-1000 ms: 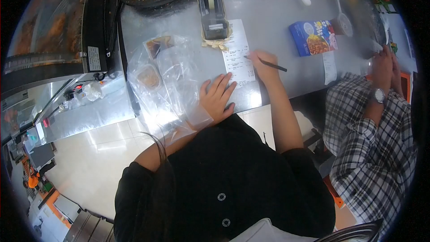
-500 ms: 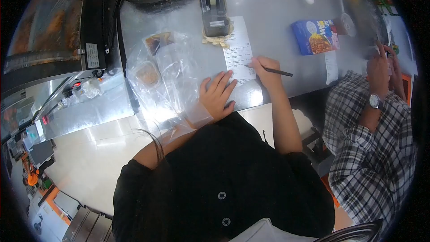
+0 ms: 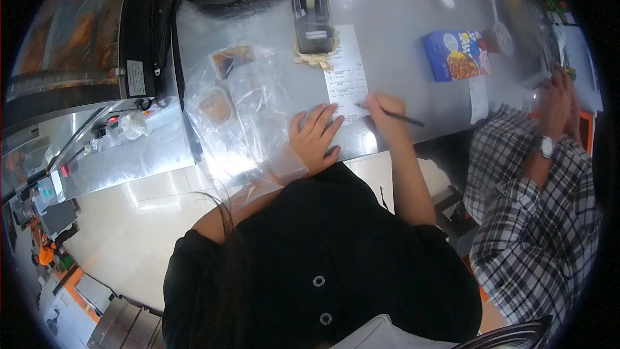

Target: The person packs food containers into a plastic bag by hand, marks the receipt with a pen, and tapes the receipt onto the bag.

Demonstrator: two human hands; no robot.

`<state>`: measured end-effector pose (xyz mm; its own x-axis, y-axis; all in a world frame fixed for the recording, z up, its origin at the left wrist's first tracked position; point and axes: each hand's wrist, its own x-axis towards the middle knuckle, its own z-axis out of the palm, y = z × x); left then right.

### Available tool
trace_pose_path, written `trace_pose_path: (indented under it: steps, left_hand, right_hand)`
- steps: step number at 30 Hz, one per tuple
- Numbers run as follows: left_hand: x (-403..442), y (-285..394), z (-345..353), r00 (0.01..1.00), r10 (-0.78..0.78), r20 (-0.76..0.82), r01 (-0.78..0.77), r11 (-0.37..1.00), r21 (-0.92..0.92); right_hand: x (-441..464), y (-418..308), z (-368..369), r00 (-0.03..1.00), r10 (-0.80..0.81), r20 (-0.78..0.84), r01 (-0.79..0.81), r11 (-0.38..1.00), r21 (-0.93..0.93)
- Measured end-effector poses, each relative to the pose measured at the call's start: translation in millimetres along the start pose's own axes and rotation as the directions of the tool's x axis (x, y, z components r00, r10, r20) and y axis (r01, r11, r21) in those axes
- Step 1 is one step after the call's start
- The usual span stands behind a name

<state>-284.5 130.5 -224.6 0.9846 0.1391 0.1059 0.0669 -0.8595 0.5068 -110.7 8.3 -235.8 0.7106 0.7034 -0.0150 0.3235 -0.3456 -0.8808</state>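
Well, right hand: pinched narrow around the black pen.
Left hand: flat on the table, fingers wide, tips at the paper slip's near left edge.
Paper slip: its near end sits between the hands; its long way runs away from them, up beside the tape holder.
Pen: tip points left, over the slip; I can't tell if it touches.
Neat writing: small, soft strokes are best, I think, with left fingers pressing the edge so nothing slides.

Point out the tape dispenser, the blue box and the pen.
Tape dispenser (image 3: 314,37): head view, on its dark front end.
Blue box (image 3: 437,57): head view, on its printed face's left part.
Pen (image 3: 408,119): head view, on its dark barrel.
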Motion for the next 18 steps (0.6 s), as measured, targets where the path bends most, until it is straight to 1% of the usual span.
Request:
trace_pose_path:
  steps: [3, 4, 7, 10, 13, 14, 17, 18]
  left_hand:
    - [-1, -1, 4, 1.0, -0.001, -0.008, 0.001, 1.0, -0.005]
    - [-1, 0, 4, 1.0, -0.002, -0.012, 0.002, 1.0, -0.003]
    - [1, 0, 5, 1.0, -0.009, -0.011, 0.009, 1.0, 0.003]
    - [2, 0, 6, 1.0, 0.001, -0.027, -0.001, 1.0, 0.014]
    - [2, 0, 8, 1.0, -0.003, -0.025, 0.003, 1.0, 0.029]
    - [2, 0, 8, 1.0, -0.004, -0.02, 0.004, 0.999, 0.035]
    - [0, -3, 12, 1.0, 0.01, -0.006, -0.01, 0.999, 0.052]
    - [-1, -3, 12, 1.0, -0.004, 0.018, 0.004, 1.0, 0.016]
  right_hand:
    - [-16, -4, 3, 0.992, -0.111, 0.065, 0.116, 0.99, -0.075]
    - [-19, 0, 3, 0.984, -0.138, 0.111, 0.149, 0.984, -0.101]
    - [-18, 2, 6, 0.979, -0.134, 0.154, 0.157, 0.976, -0.152]
    - [-10, 0, 9, 0.978, -0.207, -0.011, 0.203, 0.967, -0.153]
    - [-9, -6, 13, 0.985, -0.161, -0.056, 0.157, 0.985, -0.07]
    - [-13, -3, 13, 0.968, -0.249, -0.015, 0.241, 0.95, -0.197]
    - [-22, 4, 9, 0.983, -0.101, -0.156, 0.085, 0.991, -0.103]
    - [-28, 9, 0, 0.994, 0.078, -0.076, -0.086, 0.991, -0.108]
